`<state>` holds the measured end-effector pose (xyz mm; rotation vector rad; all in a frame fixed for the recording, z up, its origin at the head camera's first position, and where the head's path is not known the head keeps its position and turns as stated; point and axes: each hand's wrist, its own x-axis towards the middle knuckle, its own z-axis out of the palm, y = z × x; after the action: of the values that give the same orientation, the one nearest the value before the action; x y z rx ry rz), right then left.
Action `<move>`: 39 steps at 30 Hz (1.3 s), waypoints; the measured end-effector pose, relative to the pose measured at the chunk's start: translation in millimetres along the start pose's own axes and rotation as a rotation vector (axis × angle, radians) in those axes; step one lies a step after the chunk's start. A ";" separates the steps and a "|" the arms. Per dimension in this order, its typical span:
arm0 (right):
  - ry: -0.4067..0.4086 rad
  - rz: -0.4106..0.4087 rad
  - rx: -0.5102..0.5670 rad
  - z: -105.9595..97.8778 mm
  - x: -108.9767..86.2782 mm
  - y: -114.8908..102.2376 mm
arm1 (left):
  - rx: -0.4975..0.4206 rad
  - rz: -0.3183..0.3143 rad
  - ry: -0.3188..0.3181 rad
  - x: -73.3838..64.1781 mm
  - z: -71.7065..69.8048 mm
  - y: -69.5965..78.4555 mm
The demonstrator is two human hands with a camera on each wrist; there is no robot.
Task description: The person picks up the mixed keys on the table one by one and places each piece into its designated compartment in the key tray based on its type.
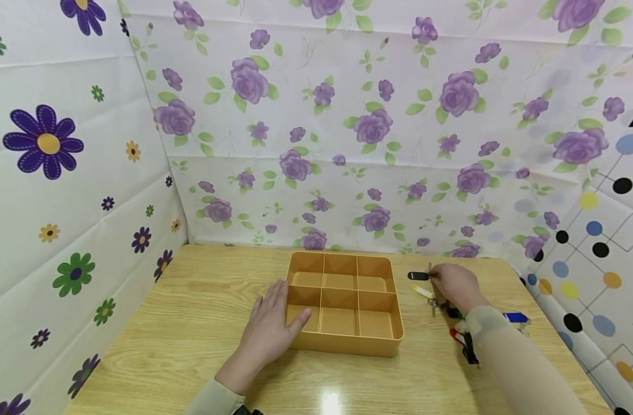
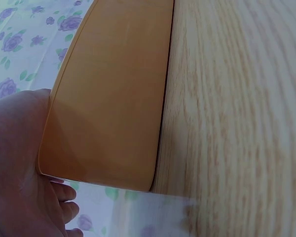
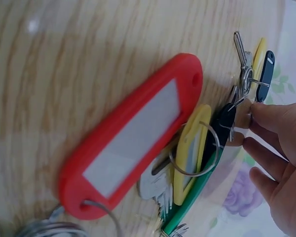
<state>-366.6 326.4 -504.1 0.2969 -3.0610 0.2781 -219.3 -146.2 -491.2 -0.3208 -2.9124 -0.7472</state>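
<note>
An orange-brown divided box (image 1: 347, 344) with six compartments sits on the wooden table. My left hand (image 1: 271, 323) rests along its left side, fingers straight, thumb over the front-left compartment; in the left wrist view the palm is against the box's corner. At the right, my right hand (image 1: 455, 283) pinches at the key end of a black key tag (image 1: 418, 276), the fingers partly hiding the metal. Close by lie a yellow key tag (image 1: 423, 291) and a silver key (image 1: 433, 305). A red key tag (image 3: 130, 138) is nearest in the right wrist view.
Beneath the right forearm lie more tagged keys, including a green tag (image 3: 193, 200) and another yellow tag (image 3: 191, 158). A blue tag (image 1: 515, 317) is right of the sleeve. Floral cloth (image 1: 337, 190) hangs behind the table (image 1: 192, 340), with patterned cloth on both sides.
</note>
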 end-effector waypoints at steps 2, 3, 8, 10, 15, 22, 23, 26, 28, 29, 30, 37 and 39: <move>0.011 0.000 -0.007 -0.9 -1.6 -1.5 | 0.000 0.000 -0.001 -0.3 0.1 -0.1; 0.019 -0.001 -0.011 -1.5 -2.5 -2.4 | 0.001 0.000 -0.001 -0.3 0.1 -0.1; 0.065 -0.011 -0.018 -1.9 -6.8 -6.9 | 0.004 0.002 0.001 0.1 0.2 -0.5; 0.081 -0.017 -0.018 -1.9 -7.8 -8.1 | 0.002 0.003 0.002 0.3 0.2 -0.6; 0.103 -0.023 -0.023 -2.9 -10.2 -10.4 | 0.002 0.005 0.005 0.3 -0.3 -0.3; 0.130 -0.044 -0.009 2.5 -11.2 -9.0 | -0.003 0.013 0.008 -0.7 -1.0 -0.1; 0.132 -0.049 -0.008 3.1 -11.1 -8.7 | -0.005 0.013 0.009 -0.9 -1.2 0.2; 0.141 -0.053 -0.001 4.2 -10.8 -8.6 | -0.007 0.011 0.008 -0.7 -0.8 0.3; 0.146 -0.051 0.007 4.1 -11.1 -9.5 | -0.005 0.009 0.004 -0.4 -0.6 0.4; 0.149 -0.049 0.009 4.0 -11.2 -9.9 | -0.007 0.009 0.005 -0.3 -0.5 0.4; 0.151 -0.045 0.014 3.5 -11.5 -10.6 | -0.006 0.012 0.008 -0.2 -0.4 0.3; 0.148 0.000 0.037 -6.3 -16.2 -18.7 | -0.009 0.013 0.014 -0.1 -0.1 0.5; 0.148 0.013 0.049 -10.2 -17.9 -20.6 | -0.005 0.012 0.013 0.2 0.0 0.4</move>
<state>-344.7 311.7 -491.8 0.2477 -2.9151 0.3589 -219.4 -145.8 -491.1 -0.3320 -2.8945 -0.7526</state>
